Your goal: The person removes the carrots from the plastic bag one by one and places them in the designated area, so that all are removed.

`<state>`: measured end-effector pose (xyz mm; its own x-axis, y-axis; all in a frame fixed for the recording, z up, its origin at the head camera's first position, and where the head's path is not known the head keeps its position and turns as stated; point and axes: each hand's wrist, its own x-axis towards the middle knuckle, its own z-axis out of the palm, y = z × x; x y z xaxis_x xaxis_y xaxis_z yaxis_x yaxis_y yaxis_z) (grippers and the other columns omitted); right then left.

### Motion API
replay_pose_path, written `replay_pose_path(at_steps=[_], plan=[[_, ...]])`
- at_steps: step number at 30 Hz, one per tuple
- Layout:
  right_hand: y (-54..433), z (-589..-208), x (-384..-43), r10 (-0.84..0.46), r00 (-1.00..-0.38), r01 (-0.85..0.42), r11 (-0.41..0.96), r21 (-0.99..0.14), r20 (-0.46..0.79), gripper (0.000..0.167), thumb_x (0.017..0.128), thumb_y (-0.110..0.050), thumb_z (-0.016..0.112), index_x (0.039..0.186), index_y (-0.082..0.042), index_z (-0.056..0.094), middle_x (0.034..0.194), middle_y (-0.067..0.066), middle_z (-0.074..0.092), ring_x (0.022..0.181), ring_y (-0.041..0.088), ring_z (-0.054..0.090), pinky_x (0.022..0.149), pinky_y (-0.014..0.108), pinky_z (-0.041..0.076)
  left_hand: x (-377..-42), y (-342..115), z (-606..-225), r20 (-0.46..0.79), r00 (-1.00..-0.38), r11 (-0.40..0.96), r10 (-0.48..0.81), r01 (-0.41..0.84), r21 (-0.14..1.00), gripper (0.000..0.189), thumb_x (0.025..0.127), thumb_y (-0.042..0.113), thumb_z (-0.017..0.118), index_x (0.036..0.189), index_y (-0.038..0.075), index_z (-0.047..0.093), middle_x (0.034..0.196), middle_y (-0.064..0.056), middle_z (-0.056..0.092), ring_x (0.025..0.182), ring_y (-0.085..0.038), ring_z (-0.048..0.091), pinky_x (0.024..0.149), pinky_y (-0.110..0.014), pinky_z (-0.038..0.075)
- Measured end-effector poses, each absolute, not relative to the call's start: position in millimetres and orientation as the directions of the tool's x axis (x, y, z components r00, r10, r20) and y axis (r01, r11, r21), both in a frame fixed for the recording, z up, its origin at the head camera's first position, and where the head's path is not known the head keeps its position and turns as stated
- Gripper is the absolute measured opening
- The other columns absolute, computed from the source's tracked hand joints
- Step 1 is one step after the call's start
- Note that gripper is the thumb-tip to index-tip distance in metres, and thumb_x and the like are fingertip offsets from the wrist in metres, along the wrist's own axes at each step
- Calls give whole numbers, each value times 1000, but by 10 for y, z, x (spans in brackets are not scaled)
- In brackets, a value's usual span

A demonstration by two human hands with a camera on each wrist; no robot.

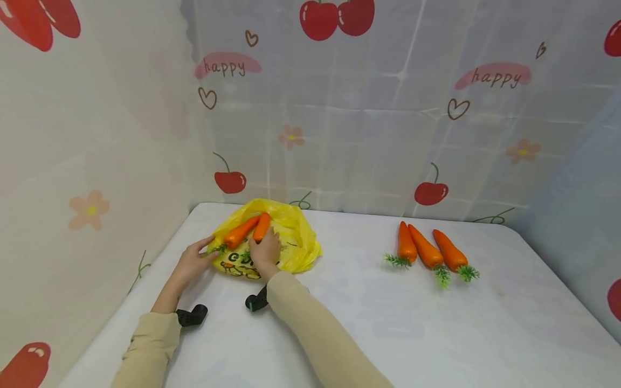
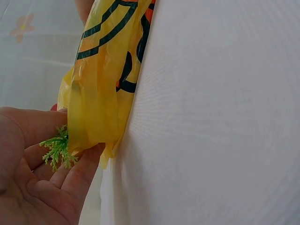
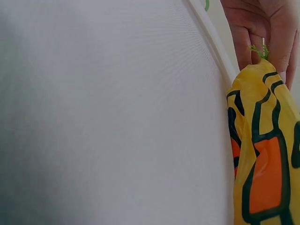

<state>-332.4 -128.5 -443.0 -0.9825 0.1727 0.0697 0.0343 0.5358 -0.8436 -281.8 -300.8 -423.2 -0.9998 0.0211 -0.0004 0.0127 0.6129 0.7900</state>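
A yellow plastic bag (image 1: 302, 249) with black and orange print lies at the back left of the table. On it rests an orange carrot (image 1: 241, 233) with green leaves, pointing to the back right. My right hand (image 1: 267, 254) holds a second carrot (image 1: 262, 226) beside the first, fingers round its leafy end. At the bag's left edge, my left hand (image 1: 193, 264) pinches the yellow film between thumb and fingers. Green carrot leaves (image 2: 60, 149) poke out between those fingers in the left wrist view. In the right wrist view, the bag's printed side (image 3: 267, 178) partly hides the right hand's fingertips.
Three more carrots, the left one (image 1: 406, 245), the middle one (image 1: 426, 248) and the right one (image 1: 450, 251), lie side by side at the right of the white table (image 1: 368, 318). A printed curtain (image 1: 349, 145) hangs behind it. Black wrist cameras (image 1: 193, 316) sit below both hands.
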Motion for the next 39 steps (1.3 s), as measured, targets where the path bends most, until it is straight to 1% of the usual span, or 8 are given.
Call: replay_pose_path(at_steps=[3, 6, 10, 12, 16, 20, 34, 39], plan=[[-1245, -4425, -3332, 175, -982, 25, 505, -863, 74, 65, 90, -22, 64, 143, 0, 33, 133, 16, 48, 119, 31, 46, 101, 41, 35, -2816, -2996, -4214, -6, -1000, 612, 17, 5, 791, 62, 95, 20, 56, 144, -3, 28, 146, -30, 21, 127, -48, 30, 102, -56, 26], [-1192, -4411, -3349, 173, -980, -10, 463, -886, 102, 56, 90, -17, 64, 138, 0, 41, 113, 10, 58, 100, 23, 55, 93, 35, 43, -2819, -2987, -4190, -10, -1000, 613, 13, 0, 790, 61, 95, 20, 56, 145, -2, 28, 146, -30, 21, 126, -47, 31, 102, -56, 27], [-1121, -4403, -3365, 165, -976, -58, 429, -902, 141, 35, 89, -14, 65, 120, -2, 53, 87, 4, 57, 79, 20, 54, 79, 33, 48, -2825, -2976, -4175, -18, -1000, 608, 19, -3, 794, 62, 95, 20, 56, 145, -2, 27, 147, -29, 20, 126, -47, 32, 102, -56, 27], [-1090, -4408, -3363, 159, -977, -68, 410, -910, 144, 30, 89, -14, 65, 116, -3, 54, 84, 2, 55, 77, 19, 53, 77, 32, 48, -2830, -2974, -4182, -20, -999, 607, 25, -1, 794, 62, 95, 20, 56, 145, -3, 26, 147, -29, 20, 126, -47, 32, 102, -55, 27], [-1046, -4428, -3338, 157, -979, -60, 382, -922, 129, 45, 91, -14, 62, 131, 1, 48, 107, 8, 60, 96, 20, 56, 89, 33, 45, -2825, -2959, -4201, -23, -999, 610, 30, 0, 793, 62, 95, 19, 56, 145, -3, 26, 147, -30, 20, 126, -47, 31, 102, -56, 27], [-1021, -4441, -3306, 166, -979, -44, 388, -921, 117, 59, 91, -14, 62, 141, 4, 36, 131, 15, 51, 118, 25, 49, 99, 36, 38, -2806, -2939, -4207, -19, -999, 616, 34, 6, 788, 61, 95, 18, 55, 144, -5, 27, 146, -30, 21, 126, -47, 31, 102, -56, 27], [-856, -4408, -3290, 133, -975, -124, 344, -931, 179, 51, 92, -7, 59, 136, 9, 40, 123, 19, 55, 109, 26, 54, 92, 37, 44, -2825, -2984, -4225, -22, -999, 627, 30, 2, 779, 62, 95, 21, 56, 145, -3, 27, 146, -30, 21, 129, -47, 26, 102, -57, 24], [-823, -4398, -3285, 135, -979, -102, 332, -938, 154, 53, 93, -8, 59, 138, 7, 37, 126, 18, 53, 110, 24, 53, 95, 35, 42, -2833, -2985, -4226, -33, -999, 627, 34, -4, 779, 62, 95, 21, 56, 145, -2, 27, 146, -30, 21, 129, -48, 25, 102, -58, 24]])
